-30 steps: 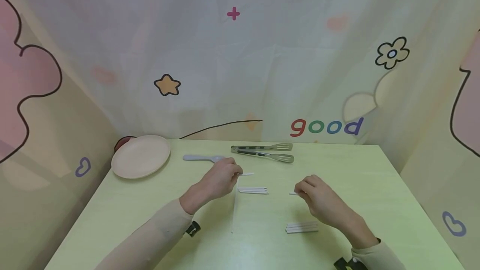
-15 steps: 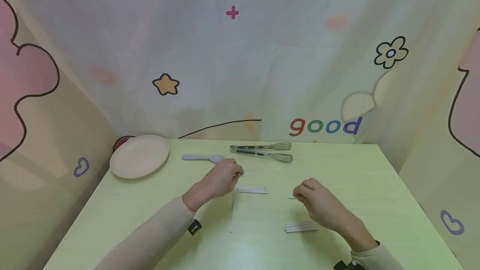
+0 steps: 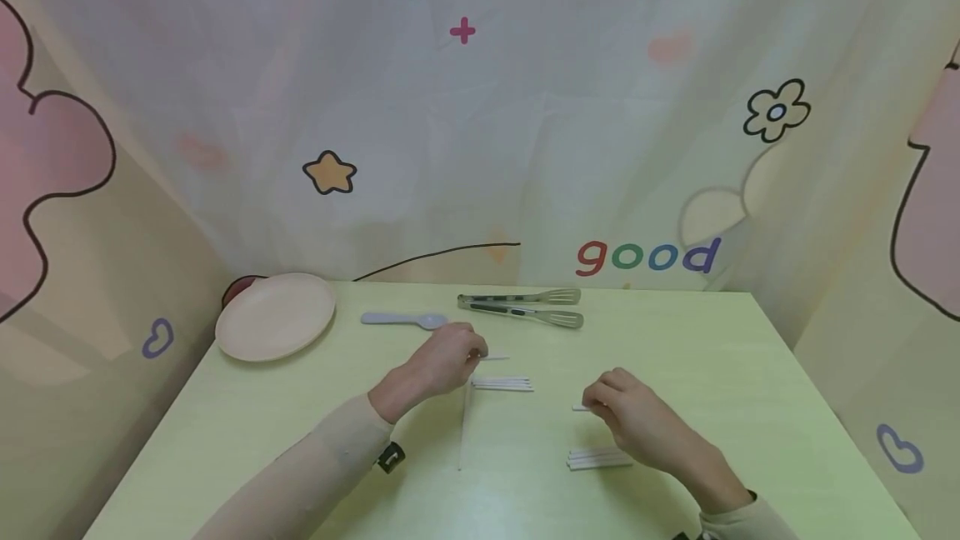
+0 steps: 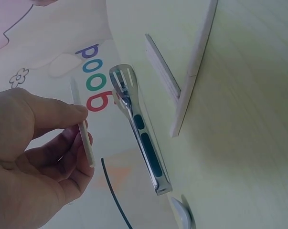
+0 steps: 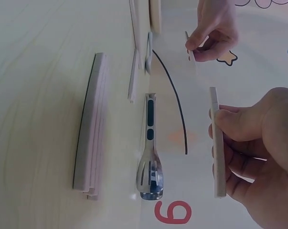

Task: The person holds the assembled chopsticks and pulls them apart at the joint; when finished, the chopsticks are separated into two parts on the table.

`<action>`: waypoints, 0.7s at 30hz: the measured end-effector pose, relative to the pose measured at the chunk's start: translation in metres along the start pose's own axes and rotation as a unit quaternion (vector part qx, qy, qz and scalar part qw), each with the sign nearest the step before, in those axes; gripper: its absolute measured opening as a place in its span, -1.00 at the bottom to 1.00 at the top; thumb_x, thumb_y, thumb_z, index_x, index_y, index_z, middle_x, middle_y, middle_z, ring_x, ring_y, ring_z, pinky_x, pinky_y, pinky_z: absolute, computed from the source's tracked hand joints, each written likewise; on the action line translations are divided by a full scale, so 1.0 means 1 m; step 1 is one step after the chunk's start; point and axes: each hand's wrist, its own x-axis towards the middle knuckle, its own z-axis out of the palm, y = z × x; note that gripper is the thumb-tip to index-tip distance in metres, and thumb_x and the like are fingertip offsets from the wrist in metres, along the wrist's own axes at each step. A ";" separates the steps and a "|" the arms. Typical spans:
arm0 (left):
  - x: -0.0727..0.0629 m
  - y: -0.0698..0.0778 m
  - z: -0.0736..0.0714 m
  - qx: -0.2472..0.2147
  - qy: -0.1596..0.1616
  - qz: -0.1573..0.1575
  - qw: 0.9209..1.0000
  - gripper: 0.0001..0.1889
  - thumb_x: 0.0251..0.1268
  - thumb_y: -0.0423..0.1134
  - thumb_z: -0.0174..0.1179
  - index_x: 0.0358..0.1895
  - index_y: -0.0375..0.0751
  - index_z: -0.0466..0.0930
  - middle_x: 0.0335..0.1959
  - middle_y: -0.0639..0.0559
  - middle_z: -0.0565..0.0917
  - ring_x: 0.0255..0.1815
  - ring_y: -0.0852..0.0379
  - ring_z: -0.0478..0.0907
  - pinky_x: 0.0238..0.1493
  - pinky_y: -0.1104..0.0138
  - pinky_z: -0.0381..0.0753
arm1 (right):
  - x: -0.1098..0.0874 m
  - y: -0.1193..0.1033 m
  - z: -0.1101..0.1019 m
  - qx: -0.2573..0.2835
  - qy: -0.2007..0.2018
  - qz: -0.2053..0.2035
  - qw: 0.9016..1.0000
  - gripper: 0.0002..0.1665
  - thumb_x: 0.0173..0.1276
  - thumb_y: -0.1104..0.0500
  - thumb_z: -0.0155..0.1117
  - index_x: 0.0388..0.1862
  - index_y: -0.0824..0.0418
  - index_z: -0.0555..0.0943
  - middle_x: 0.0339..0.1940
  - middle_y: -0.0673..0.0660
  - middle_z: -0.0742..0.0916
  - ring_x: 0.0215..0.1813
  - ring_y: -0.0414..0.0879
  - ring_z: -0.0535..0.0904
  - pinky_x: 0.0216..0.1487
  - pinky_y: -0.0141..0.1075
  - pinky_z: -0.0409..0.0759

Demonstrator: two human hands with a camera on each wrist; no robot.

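My left hand [image 3: 442,357] pinches a thin white stick [image 4: 88,150] between thumb and fingers, above the table. Just below it on the tabletop lies a bundle of white sticks [image 3: 504,384] side by side. From that bundle's left end, a line of white sticks [image 3: 463,436] runs toward the near edge; a joint shows in it in the left wrist view. My right hand [image 3: 637,415] holds another white stick [image 5: 218,148] between its thumb and curled fingers, also raised. Beneath that hand rests a second pile of white sticks [image 5: 92,129].
Metal tongs [image 3: 521,308] with slotted ends lie near the back edge of the pale table [image 3: 720,373]. To their left is a pale lilac spoon [image 3: 405,319]. A round cream plate [image 3: 276,317] stands at the back left corner. Printed curtains [image 3: 420,107] enclose the table.
My right hand has moved slightly toward the near edge with its stick. The left hand has stayed almost in place, and the sticks on the table have not moved.
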 end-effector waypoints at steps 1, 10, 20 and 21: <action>0.000 0.000 0.001 -0.001 0.000 0.002 1.000 -0.85 0.19 -0.50 0.21 -0.28 -0.29 0.75 -0.38 -0.05 0.69 -0.30 0.07 0.61 -0.24 0.31 0.61 | 0.000 0.000 0.000 0.001 -0.002 -0.002 1.000 -0.81 0.23 0.39 0.32 -0.30 0.10 0.65 -0.32 -0.15 0.61 -0.23 -0.31 0.43 -0.25 -0.43 0.57; 0.003 -0.003 0.008 -0.004 0.000 0.006 1.000 -0.85 0.18 -0.50 0.21 -0.29 -0.27 0.76 -0.39 -0.04 0.69 -0.32 0.09 0.62 -0.26 0.34 0.62 | -0.003 0.001 0.003 -0.006 -0.004 -0.021 1.000 -0.80 0.20 0.40 0.35 -0.30 0.11 0.65 -0.33 -0.14 0.62 -0.22 -0.29 0.45 -0.23 -0.42 0.58; 0.007 -0.006 0.016 -0.023 -0.022 -0.008 0.999 -0.82 0.12 -0.53 0.18 -0.29 -0.30 0.76 -0.37 -0.06 0.69 -0.29 0.06 0.63 -0.21 0.31 0.63 | -0.007 -0.001 0.008 0.008 -0.013 -0.017 1.000 -0.80 0.20 0.39 0.35 -0.30 0.11 0.65 -0.32 -0.14 0.61 -0.20 -0.28 0.47 -0.21 -0.40 0.59; 0.007 -0.006 0.017 -0.021 -0.023 -0.009 0.999 -0.82 0.12 -0.53 0.18 -0.30 -0.30 0.76 -0.38 -0.06 0.69 -0.30 0.06 0.63 -0.21 0.31 0.63 | -0.007 -0.001 0.008 0.009 -0.013 -0.018 1.000 -0.80 0.20 0.39 0.35 -0.30 0.10 0.65 -0.32 -0.14 0.61 -0.21 -0.28 0.47 -0.21 -0.40 0.59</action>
